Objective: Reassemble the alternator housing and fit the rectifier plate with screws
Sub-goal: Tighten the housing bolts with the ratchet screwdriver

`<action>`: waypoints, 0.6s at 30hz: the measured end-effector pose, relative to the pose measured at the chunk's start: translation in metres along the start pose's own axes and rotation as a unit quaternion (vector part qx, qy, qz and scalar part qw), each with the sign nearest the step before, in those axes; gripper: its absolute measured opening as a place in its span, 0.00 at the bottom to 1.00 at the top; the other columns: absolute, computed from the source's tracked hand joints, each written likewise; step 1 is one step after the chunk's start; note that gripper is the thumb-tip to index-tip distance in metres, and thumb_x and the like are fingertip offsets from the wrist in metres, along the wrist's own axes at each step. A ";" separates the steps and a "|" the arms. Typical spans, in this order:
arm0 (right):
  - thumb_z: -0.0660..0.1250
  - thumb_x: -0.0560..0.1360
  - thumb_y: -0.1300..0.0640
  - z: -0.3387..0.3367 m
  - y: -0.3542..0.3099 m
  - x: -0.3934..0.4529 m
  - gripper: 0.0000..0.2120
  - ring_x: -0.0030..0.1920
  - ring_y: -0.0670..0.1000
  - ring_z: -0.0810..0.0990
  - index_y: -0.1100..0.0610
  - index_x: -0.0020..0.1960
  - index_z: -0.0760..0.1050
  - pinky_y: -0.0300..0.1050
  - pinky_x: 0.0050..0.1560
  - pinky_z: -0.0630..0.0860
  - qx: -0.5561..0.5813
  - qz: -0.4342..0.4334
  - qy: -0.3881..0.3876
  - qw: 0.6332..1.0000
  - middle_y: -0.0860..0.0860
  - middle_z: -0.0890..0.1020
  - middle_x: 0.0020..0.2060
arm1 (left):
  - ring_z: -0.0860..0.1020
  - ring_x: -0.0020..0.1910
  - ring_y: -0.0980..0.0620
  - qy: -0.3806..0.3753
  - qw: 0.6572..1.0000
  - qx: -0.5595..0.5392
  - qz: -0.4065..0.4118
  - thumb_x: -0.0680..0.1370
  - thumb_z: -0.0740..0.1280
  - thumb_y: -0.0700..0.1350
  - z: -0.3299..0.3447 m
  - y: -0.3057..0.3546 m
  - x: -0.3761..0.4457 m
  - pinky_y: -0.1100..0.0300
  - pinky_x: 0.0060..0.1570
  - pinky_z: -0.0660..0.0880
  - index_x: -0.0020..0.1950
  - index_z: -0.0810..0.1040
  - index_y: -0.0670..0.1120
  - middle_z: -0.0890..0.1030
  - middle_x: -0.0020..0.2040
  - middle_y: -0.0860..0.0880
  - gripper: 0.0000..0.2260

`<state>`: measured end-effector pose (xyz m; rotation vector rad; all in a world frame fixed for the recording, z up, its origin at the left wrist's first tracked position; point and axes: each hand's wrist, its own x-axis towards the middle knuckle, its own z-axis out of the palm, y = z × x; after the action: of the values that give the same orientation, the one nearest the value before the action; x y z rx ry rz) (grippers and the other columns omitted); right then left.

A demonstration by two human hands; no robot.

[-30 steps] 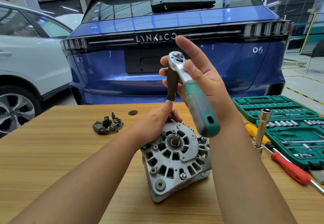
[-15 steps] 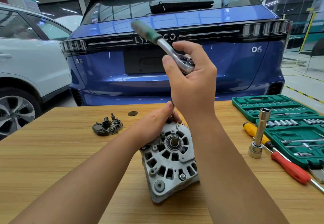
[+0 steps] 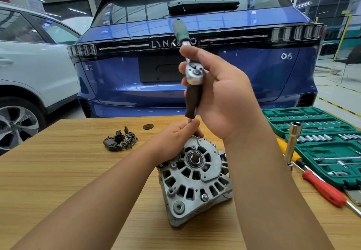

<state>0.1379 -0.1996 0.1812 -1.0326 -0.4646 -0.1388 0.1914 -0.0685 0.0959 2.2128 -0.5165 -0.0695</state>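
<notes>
Alternator (image 3: 195, 177) tilted on wooden table (image 3: 58, 171), left hand (image 3: 175, 138) pinching driver shaft at its top edge, right hand (image 3: 220, 93) gripping ratchet (image 3: 192, 70) above, rectifier plate (image 3: 120, 141) at ten o'clock, socket set (image 3: 320, 132), red screwdriver (image 3: 324, 189) at three o'clock, right forearm hiding alternator's right side.

We have swung the ratchet (image 3: 192, 70) in our right hand (image 3: 220, 93): its green handle, which pointed down at us and then up-left, now stands nearly upright over the alternator (image 3: 195, 175).
</notes>
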 end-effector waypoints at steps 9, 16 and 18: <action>0.66 0.76 0.70 0.005 0.008 0.004 0.10 0.34 0.46 0.78 0.56 0.49 0.74 0.39 0.37 0.77 0.162 -0.006 0.009 0.987 0.49 0.76 0.34 | 0.78 0.45 0.66 0.003 1.000 0.009 0.012 0.83 0.50 0.66 -0.001 -0.003 0.002 0.60 0.50 0.71 0.52 0.81 0.55 0.83 0.47 0.62 0.24; 0.67 0.76 0.72 -0.003 0.024 0.010 0.13 0.40 0.46 0.80 0.56 0.41 0.70 0.42 0.46 0.77 0.025 -0.243 0.084 0.966 0.51 0.76 0.42 | 0.77 0.62 0.62 0.002 0.999 -0.020 0.034 0.85 0.42 0.59 0.000 0.000 0.000 0.72 0.60 0.69 0.65 0.80 0.46 0.82 0.62 0.54 0.30; 0.67 0.77 0.70 -0.005 0.031 0.012 0.08 0.48 0.49 0.81 0.58 0.47 0.75 0.45 0.53 0.78 -0.123 -0.354 0.101 0.922 0.55 0.78 0.49 | 0.75 0.53 0.74 0.018 0.999 -0.014 0.032 0.87 0.44 0.57 0.000 0.000 -0.001 0.81 0.49 0.66 0.61 0.80 0.51 0.82 0.55 0.63 0.25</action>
<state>0.1600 -0.1868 0.1597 -1.0394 -0.6265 -0.9634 0.1903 -0.0685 0.0957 2.1644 -0.5618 -0.0027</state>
